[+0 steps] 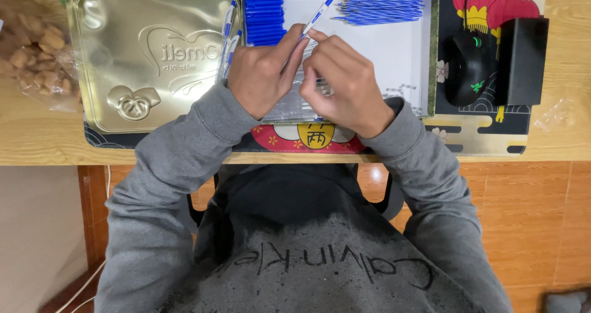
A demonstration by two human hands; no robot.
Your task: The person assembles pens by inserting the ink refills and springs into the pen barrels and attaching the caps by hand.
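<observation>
Wooden desk holds a white tray [406, 54]; left hand [261, 76] and right hand [341, 82], both closed on one blue-capped pen [315, 17]; a slip could drop it among loose parts.

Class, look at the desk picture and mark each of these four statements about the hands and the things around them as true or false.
1. Both hands, left hand and right hand, meet on one pen. True.
2. The pen's blue cap points toward the person. False: it points away, over the white box.
3. The gold tin lies at the left of the box. True.
4. The black mouse sits inside the box. False: it rests outside, on the right.
</observation>
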